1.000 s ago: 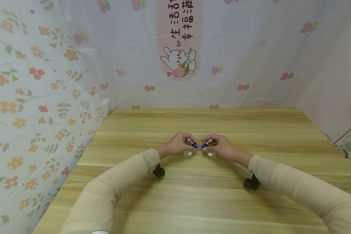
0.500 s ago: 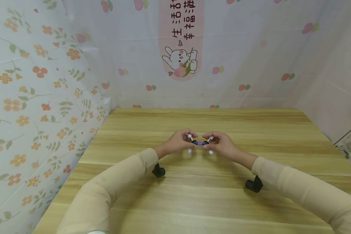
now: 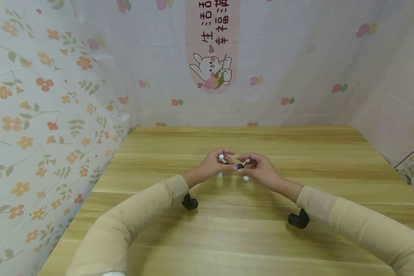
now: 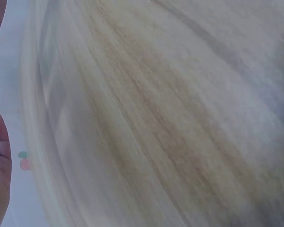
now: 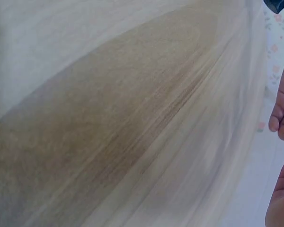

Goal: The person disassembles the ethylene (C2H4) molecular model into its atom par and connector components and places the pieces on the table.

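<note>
Head view: the left hand [image 3: 211, 165] and right hand [image 3: 263, 171] pinch opposite ends of a ball-and-stick model [image 3: 240, 166] between thumb and fingers [image 3: 253, 155], over the surface [image 3: 227, 226] toward its far edge. Gripping both ends likely steadies it.

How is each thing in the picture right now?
Ball-and-stick model: held between both hands, middle partly hidden.
Left hand: around the model's left end, thumb across its middle.
Right hand: pinching the model's right end.
Sleeves: down near the wrists.
Back cloth: hanging, slightly creased.
</note>
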`<action>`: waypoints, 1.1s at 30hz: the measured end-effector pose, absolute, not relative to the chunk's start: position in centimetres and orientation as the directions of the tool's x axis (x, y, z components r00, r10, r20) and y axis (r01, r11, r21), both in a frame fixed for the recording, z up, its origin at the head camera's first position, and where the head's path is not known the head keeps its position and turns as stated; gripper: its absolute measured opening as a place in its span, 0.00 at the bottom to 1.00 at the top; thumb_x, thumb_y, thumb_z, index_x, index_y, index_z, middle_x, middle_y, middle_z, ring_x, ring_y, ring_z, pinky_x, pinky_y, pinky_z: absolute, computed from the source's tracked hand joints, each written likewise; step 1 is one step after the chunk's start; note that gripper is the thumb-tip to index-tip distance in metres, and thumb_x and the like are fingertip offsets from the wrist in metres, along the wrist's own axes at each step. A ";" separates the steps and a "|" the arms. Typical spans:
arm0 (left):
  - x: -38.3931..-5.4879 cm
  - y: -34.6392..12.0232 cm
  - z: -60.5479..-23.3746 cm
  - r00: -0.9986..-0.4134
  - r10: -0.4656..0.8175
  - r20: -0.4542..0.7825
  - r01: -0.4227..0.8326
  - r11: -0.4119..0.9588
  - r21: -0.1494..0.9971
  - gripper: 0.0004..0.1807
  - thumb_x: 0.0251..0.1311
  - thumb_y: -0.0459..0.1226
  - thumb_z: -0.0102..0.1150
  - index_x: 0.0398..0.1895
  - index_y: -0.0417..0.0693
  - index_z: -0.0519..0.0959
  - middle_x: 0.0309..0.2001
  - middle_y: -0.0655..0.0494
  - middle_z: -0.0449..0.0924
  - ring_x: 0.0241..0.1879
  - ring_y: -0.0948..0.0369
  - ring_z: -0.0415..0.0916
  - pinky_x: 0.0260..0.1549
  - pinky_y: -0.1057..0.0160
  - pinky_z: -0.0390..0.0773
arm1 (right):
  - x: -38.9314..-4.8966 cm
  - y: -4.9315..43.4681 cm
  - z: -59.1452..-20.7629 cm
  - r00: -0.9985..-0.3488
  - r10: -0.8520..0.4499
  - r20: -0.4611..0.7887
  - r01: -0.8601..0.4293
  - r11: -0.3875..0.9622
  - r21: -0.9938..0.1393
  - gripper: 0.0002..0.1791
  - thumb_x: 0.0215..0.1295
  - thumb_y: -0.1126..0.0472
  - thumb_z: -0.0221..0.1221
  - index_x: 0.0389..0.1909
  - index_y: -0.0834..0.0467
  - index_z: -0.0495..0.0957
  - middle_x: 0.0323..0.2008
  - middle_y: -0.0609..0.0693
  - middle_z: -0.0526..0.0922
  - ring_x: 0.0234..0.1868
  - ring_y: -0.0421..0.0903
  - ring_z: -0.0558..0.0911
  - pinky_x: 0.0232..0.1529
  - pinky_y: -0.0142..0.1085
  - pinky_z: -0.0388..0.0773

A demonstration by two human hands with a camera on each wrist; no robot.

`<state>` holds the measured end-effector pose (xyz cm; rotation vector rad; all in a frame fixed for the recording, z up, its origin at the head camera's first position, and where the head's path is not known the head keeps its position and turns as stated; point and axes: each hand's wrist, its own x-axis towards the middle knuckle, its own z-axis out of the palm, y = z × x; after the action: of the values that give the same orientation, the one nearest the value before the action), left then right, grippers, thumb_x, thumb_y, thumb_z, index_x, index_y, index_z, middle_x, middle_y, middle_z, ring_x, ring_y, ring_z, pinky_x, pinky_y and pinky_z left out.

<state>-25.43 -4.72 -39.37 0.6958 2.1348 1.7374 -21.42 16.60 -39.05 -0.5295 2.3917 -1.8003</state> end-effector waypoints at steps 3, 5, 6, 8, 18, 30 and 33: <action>-25.3 -4.7 -39.4 -0.839 0.540 0.072 0.171 0.137 0.976 0.27 0.57 0.33 0.69 0.59 0.41 0.73 0.45 0.41 0.80 0.42 0.57 0.78 0.44 0.61 0.78 | -21.3 16.6 -39.1 -0.932 -0.338 0.127 -0.212 0.225 -0.951 0.22 0.60 0.69 0.66 0.55 0.69 0.74 0.48 0.62 0.76 0.44 0.56 0.78 0.37 0.35 0.81; -25.2 -4.8 -39.5 -0.839 0.539 0.081 0.175 0.126 0.977 0.26 0.57 0.32 0.69 0.59 0.41 0.73 0.41 0.46 0.81 0.41 0.57 0.78 0.44 0.60 0.78 | -21.2 16.7 -39.1 -0.931 -0.342 0.125 -0.210 0.223 -0.952 0.23 0.61 0.68 0.66 0.56 0.68 0.73 0.49 0.63 0.75 0.44 0.55 0.78 0.38 0.35 0.81; -25.2 -4.8 -39.5 -0.837 0.540 0.085 0.174 0.115 0.978 0.27 0.57 0.31 0.68 0.60 0.40 0.72 0.40 0.47 0.81 0.41 0.57 0.78 0.45 0.60 0.78 | -21.2 16.7 -39.1 -0.931 -0.343 0.126 -0.211 0.222 -0.952 0.23 0.62 0.67 0.65 0.57 0.68 0.73 0.49 0.64 0.75 0.45 0.54 0.78 0.39 0.35 0.81; -25.1 -4.9 -39.5 -0.835 0.541 0.096 0.173 0.094 0.980 0.29 0.56 0.29 0.68 0.61 0.37 0.70 0.37 0.51 0.81 0.40 0.58 0.79 0.46 0.60 0.78 | -21.1 16.8 -39.1 -0.930 -0.342 0.132 -0.217 0.224 -0.950 0.22 0.65 0.65 0.63 0.58 0.68 0.72 0.50 0.66 0.75 0.46 0.52 0.79 0.42 0.38 0.81; -24.8 -5.1 -39.9 -0.846 0.524 0.099 0.145 0.047 0.988 0.29 0.55 0.26 0.67 0.61 0.35 0.70 0.39 0.42 0.81 0.36 0.60 0.80 0.42 0.62 0.80 | -21.0 17.0 -39.4 -0.942 -0.285 0.176 -0.254 0.267 -0.930 0.14 0.70 0.67 0.56 0.51 0.72 0.76 0.49 0.67 0.79 0.46 0.49 0.82 0.49 0.43 0.78; -24.1 -4.3 -40.6 -0.863 0.490 0.122 0.158 0.033 0.987 0.22 0.55 0.28 0.67 0.53 0.31 0.76 0.49 0.39 0.78 0.48 0.49 0.76 0.41 0.65 0.77 | -20.5 16.5 -39.3 -0.964 -0.161 0.212 -0.246 0.236 -0.940 0.12 0.69 0.67 0.58 0.46 0.73 0.79 0.45 0.66 0.81 0.44 0.55 0.82 0.47 0.36 0.79; -24.1 -4.2 -40.7 -0.858 0.500 0.121 0.160 0.036 0.987 0.19 0.55 0.29 0.68 0.50 0.31 0.78 0.48 0.44 0.80 0.45 0.55 0.78 0.42 0.64 0.78 | -20.3 16.3 -39.3 -0.964 -0.151 0.220 -0.250 0.223 -0.942 0.12 0.69 0.67 0.58 0.46 0.73 0.79 0.45 0.65 0.81 0.42 0.49 0.83 0.47 0.37 0.79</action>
<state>-24.07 -4.17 -40.66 0.6769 2.0563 1.9004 -20.35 16.27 -39.31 -0.4138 2.5182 -1.9673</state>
